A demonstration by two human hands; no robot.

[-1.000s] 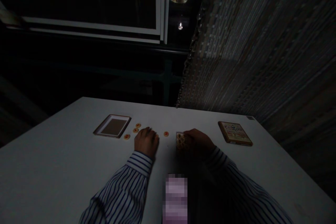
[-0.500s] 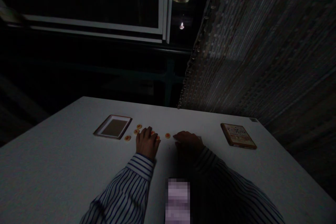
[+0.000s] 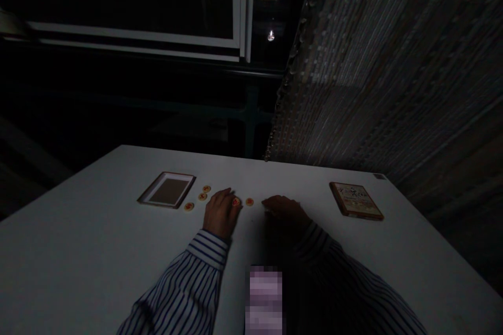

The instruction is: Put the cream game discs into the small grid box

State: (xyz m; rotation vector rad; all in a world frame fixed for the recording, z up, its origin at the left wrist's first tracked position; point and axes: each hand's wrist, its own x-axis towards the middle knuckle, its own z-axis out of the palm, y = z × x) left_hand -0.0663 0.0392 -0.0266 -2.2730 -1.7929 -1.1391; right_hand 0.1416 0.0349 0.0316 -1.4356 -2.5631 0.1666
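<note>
My left hand [image 3: 220, 213] rests on the white table [image 3: 90, 251], its fingers curled and drawn together. A round Chinese chess piece [image 3: 236, 202] with a red character shows at its thumb side, against the fingers. Just to the right lies a second chess piece [image 3: 249, 202], flat on the table between my hands. My right hand [image 3: 286, 214] is in deep shadow, fingers pressed together and tips pointing at that second piece without touching it. Whatever is inside the right hand is hidden. Left of my left hand lie three more pieces, the nearest one [image 3: 202, 197] close to its knuckles.
An open shallow box tray [image 3: 146, 200] stands at the left of the table. A flat box lid with printed characters [image 3: 356, 201] lies at the right. Behind the table hangs a string curtain [image 3: 334, 89] beside a dark window frame [image 3: 137, 36]. A pixelated patch covers the bottom centre.
The fingers of my left hand have drawn in, and one piece now shows at the thumb where two orange pieces peeked out before. My right hand stays nearly in place. The view shifted slightly.
</note>
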